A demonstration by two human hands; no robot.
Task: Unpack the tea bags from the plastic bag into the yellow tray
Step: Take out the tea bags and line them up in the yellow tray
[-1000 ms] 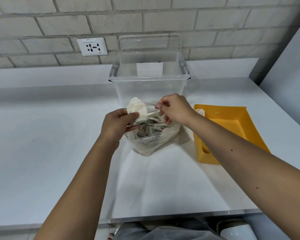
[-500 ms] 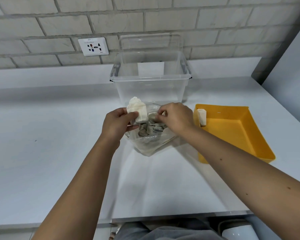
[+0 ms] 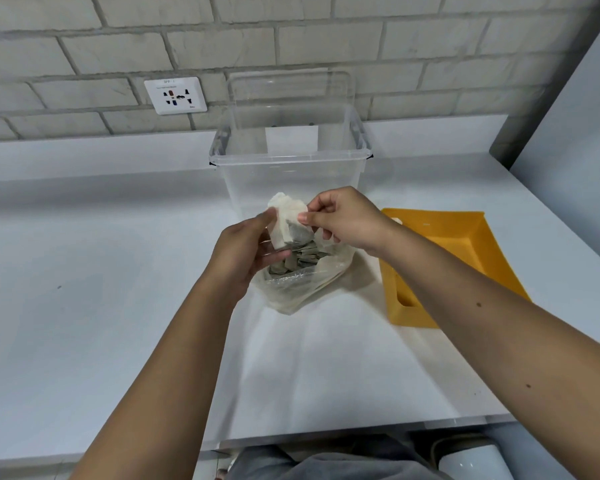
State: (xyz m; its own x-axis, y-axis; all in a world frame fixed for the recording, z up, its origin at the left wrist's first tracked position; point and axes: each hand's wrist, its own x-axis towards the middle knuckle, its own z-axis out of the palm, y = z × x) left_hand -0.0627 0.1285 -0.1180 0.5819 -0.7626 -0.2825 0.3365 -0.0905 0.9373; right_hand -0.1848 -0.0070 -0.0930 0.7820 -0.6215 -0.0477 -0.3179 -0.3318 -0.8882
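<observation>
While the plastic bag (image 3: 298, 289) is sitting on the white table (image 3: 101, 271) near the middle of the scene, both hands are working at its open mouth. The left hand (image 3: 245, 252) is gripping a tea bag (image 3: 286, 218) from the left. Its thumb is pressing flat against the paper and its curled fingers are closing underneath, at the plastic bag's rim. The right hand (image 3: 347, 220) is pinching the right edge of the same tea bag between thumb and forefinger, with the remaining fingers curling loosely below. The tea bag is being held just above the plastic bag's opening. It is showing a white, fibrous, slightly crumpled paper skin with a dark grey-green wedge of filling in its lower part. Whether one or several layers are being held cannot be told.

The plastic bag is thin, translucent, wrinkled film, sagging around a pile of flat grey-green tea bags (image 3: 302, 261).

The yellow tray (image 3: 465, 244) is lying to the right of the plastic bag, close but apart from it. It is rigid, smooth and rectangular, with sloping walls and a slot cut into its near wall. The right forearm is crossing over its left part.

A clear, rigid plastic container (image 3: 291, 178) with a rounded rim is standing just beyond the plastic bag. A clear lid (image 3: 291, 91) is standing behind it against the pale brick wall (image 3: 430, 46). A white wall socket (image 3: 175, 95) is sitting to the left of the lid.
</observation>
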